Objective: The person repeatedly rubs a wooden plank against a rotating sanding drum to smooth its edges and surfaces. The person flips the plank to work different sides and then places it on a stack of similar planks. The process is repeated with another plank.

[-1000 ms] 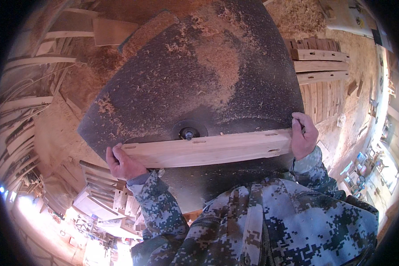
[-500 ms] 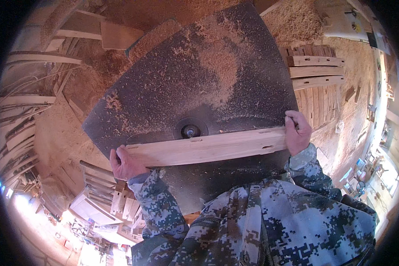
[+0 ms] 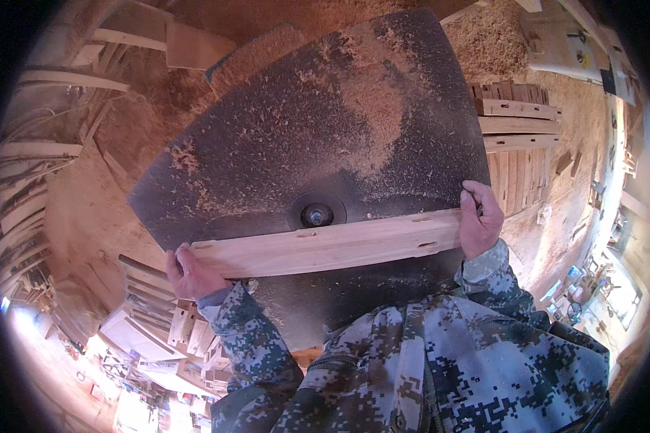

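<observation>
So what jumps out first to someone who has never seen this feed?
A long pale wooden board lies across the dark, sawdust-strewn machine table, gripped at its ends by the left hand and right hand. Its far edge sits against a round cutter spindle at the table's middle. Stacked wooden slats wait at right.

Single head-worn fisheye view, looking steeply down from above the chest onto a dark machine table close below. Upright, not mirrored; picture left equals person's left. Camouflage jacket fills lower edge, forearms entering from there. Left hand lower left, right hand right of centre, both at ends of a wooden board crossing mid-frame, just under the spindle. Heavy barrel bend toward rim: stacked slats at right and sawdust floor at left curve away. Black vignette at corners. No second view to compare.
</observation>
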`<move>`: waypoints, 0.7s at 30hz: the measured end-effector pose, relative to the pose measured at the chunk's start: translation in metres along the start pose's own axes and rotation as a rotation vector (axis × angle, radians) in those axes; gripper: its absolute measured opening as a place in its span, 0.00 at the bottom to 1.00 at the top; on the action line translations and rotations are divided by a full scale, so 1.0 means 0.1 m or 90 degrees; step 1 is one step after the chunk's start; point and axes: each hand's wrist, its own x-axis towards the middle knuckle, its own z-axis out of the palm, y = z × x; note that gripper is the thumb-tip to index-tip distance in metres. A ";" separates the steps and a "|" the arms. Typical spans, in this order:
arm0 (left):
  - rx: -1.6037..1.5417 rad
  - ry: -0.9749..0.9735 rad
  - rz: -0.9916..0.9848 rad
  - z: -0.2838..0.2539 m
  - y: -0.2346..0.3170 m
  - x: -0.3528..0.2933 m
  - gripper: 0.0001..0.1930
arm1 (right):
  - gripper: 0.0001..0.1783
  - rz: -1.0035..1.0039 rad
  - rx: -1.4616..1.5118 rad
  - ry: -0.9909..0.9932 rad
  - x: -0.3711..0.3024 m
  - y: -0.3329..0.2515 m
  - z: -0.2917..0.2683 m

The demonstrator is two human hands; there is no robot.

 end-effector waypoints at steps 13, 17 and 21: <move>0.023 -0.027 0.011 0.10 0.12 -0.08 0.20 | 0.11 0.000 0.002 -0.006 0.04 0.00 -0.03; 0.055 -0.020 0.035 0.12 0.11 -0.08 0.19 | 0.11 0.013 0.002 -0.007 0.04 0.01 -0.07; 0.053 -0.062 0.050 0.09 0.09 -0.03 0.17 | 0.14 0.040 0.000 -0.013 0.01 0.05 -0.09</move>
